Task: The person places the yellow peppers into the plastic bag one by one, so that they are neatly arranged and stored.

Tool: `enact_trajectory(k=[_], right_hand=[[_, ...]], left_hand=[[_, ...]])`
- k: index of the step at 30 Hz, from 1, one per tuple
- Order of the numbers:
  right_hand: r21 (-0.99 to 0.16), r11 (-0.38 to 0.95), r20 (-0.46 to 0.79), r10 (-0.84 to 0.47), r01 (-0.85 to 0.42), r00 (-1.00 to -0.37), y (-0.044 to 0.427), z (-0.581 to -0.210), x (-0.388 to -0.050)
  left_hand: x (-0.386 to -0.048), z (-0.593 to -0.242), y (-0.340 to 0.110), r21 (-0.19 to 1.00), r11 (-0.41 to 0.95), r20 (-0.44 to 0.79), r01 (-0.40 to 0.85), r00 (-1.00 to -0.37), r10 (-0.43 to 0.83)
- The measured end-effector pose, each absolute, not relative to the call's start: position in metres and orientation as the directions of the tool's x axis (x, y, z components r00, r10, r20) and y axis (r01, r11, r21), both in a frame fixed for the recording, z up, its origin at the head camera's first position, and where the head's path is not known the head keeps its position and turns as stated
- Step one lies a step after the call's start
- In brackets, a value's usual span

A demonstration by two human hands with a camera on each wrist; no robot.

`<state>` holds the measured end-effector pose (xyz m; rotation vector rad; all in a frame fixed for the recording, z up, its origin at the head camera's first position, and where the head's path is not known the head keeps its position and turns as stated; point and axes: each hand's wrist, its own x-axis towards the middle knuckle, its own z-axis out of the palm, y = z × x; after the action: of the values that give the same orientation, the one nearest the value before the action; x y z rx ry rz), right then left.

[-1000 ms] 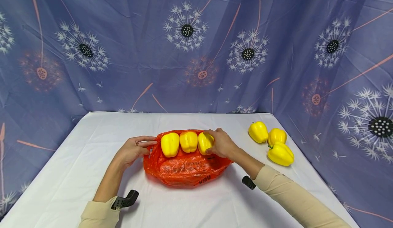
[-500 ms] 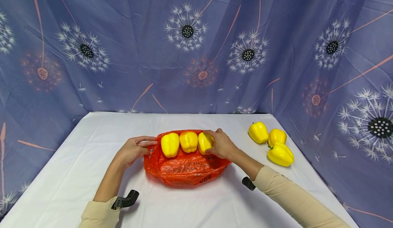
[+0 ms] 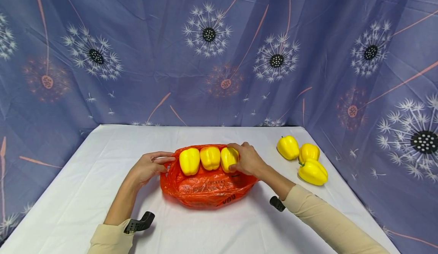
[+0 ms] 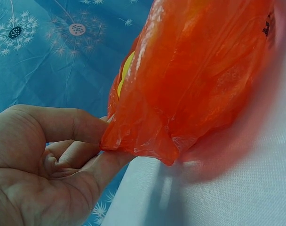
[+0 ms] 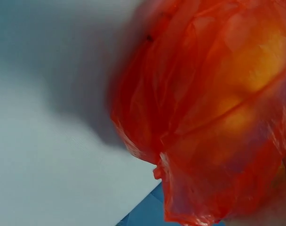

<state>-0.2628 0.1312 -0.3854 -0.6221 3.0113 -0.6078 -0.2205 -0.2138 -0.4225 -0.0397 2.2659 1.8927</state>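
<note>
A red plastic bag (image 3: 205,189) lies on the white table with its mouth spread open. Inside it, along the far side, stand three yellow bell peppers in a row: the left one (image 3: 189,162), the middle one (image 3: 210,157) and the right one (image 3: 228,159). My left hand (image 3: 146,167) pinches the bag's left edge between thumb and fingers, as the left wrist view shows on the gathered plastic (image 4: 143,136). My right hand (image 3: 249,161) reaches in from the right and holds the right pepper. The bag's side (image 5: 180,108) hides most of that hand in the right wrist view.
Three more yellow bell peppers, one at the back (image 3: 288,147), one beside it (image 3: 309,152) and one in front (image 3: 313,171), lie together at the table's right side. A blue curtain (image 3: 164,56) with dandelion prints hangs behind the white tablecloth (image 3: 219,231).
</note>
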Motion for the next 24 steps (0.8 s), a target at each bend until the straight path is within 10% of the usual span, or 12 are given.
enact_trajectory(k=[24], right_hand=[[-0.394,0.844,0.171,-0.323,-0.365,-0.931,0.196,-0.349,-0.261]], left_hand=[[-0.220,-0.422,-0.214,0.977,0.163,-0.160,-0.140,-0.981,0.112]])
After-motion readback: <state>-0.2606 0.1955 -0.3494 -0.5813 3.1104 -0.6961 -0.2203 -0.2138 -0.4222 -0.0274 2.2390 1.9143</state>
